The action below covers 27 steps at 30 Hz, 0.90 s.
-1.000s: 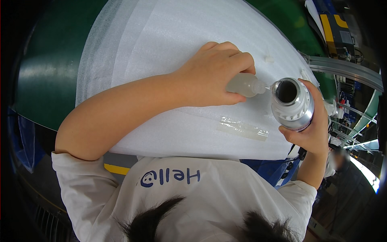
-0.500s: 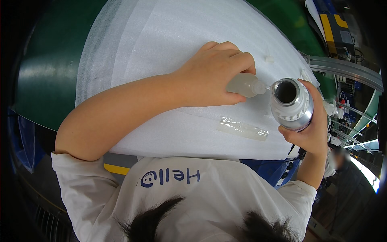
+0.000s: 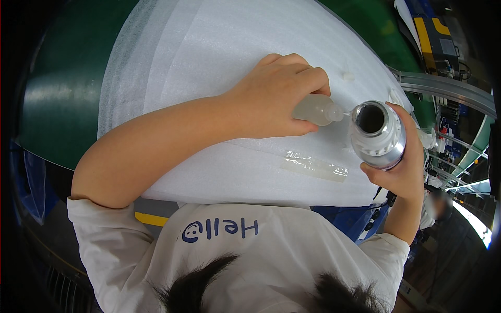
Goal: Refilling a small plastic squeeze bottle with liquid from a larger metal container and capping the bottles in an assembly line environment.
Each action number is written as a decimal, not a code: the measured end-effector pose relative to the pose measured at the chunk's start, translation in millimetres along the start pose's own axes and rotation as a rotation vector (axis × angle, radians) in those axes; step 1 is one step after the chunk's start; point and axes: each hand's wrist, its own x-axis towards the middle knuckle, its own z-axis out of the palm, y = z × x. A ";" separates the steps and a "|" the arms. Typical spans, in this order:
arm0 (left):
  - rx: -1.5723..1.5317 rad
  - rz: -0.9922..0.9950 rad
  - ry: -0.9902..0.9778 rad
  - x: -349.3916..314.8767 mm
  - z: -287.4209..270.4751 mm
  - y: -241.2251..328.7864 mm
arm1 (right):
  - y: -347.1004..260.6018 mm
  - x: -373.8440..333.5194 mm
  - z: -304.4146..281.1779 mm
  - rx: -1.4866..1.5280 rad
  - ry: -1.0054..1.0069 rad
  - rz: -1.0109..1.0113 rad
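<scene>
My left hand (image 3: 284,94) is closed round a translucent squeeze bottle (image 3: 313,108), which lies tilted sideways with its thin nozzle pointing right. The nozzle tip meets, or nearly meets, the rim of a silver metal bottle (image 3: 377,135); I cannot tell whether it touches. My right hand (image 3: 404,156) grips that metal bottle from its right side, thumb towards me. Its open, dark mouth faces up, and the inside is too dark to make out.
White foam sheet (image 3: 209,68) covers the green table (image 3: 62,99). A strip of clear tape (image 3: 314,167) lies near me, and a small whitish piece (image 3: 348,76) sits farther back. A metal rail (image 3: 449,88) and a yellow-and-dark machine (image 3: 436,41) stand at the right.
</scene>
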 end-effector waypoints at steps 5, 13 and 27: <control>-0.004 0.004 -0.002 0.4 0.3 -0.5 | -1.5 0.5 -0.1 -0.028 -0.004 0.003; -0.002 0.007 0.003 0.0 0.1 -1.4 | -1.0 0.7 -0.4 -0.025 -0.015 -0.004; -0.027 -0.002 -0.011 0.2 -1.6 -1.2 | 3.1 -3.9 13.3 0.137 0.029 0.002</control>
